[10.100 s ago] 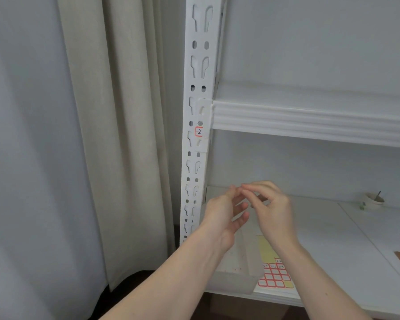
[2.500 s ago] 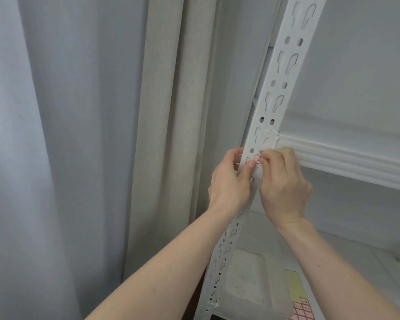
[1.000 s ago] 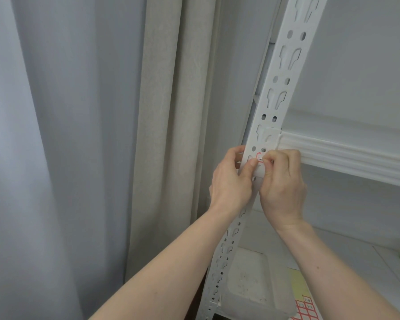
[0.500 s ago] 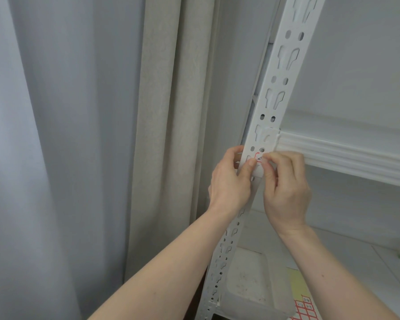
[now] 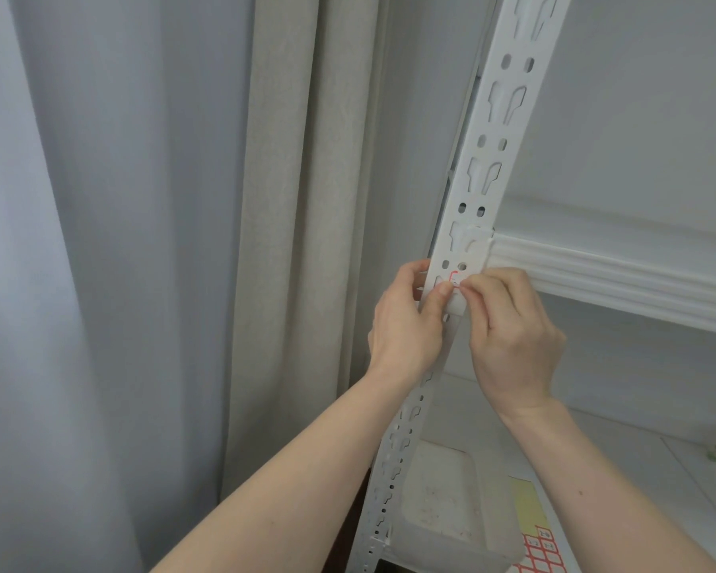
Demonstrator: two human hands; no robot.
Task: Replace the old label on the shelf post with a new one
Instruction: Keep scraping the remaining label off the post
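The white slotted shelf post point(image 5: 486, 159) runs from top right down to the bottom centre. A small white label with a red border point(image 5: 455, 279) sits on the post just below the shelf beam; only its top left corner shows. My left hand point(image 5: 406, 324) grips the post's left edge, its thumb pressing the post face beside the label. My right hand point(image 5: 509, 337) is at the label, fingertips curled and pinching its edge. Most of the label is hidden by my fingers.
A beige curtain point(image 5: 306, 241) and grey fabric point(image 5: 100, 241) hang left of the post. The white shelf beam point(image 5: 616, 279) runs right. Below, a translucent plastic tray point(image 5: 439, 502) and a sheet of red-bordered labels point(image 5: 538, 552) lie on the lower shelf point(image 5: 658, 469).
Since ten seconds ago both hands rose from above the lower shelf to the post. Over the last second my right fingertips shifted slightly at the label; the left hand kept its hold.
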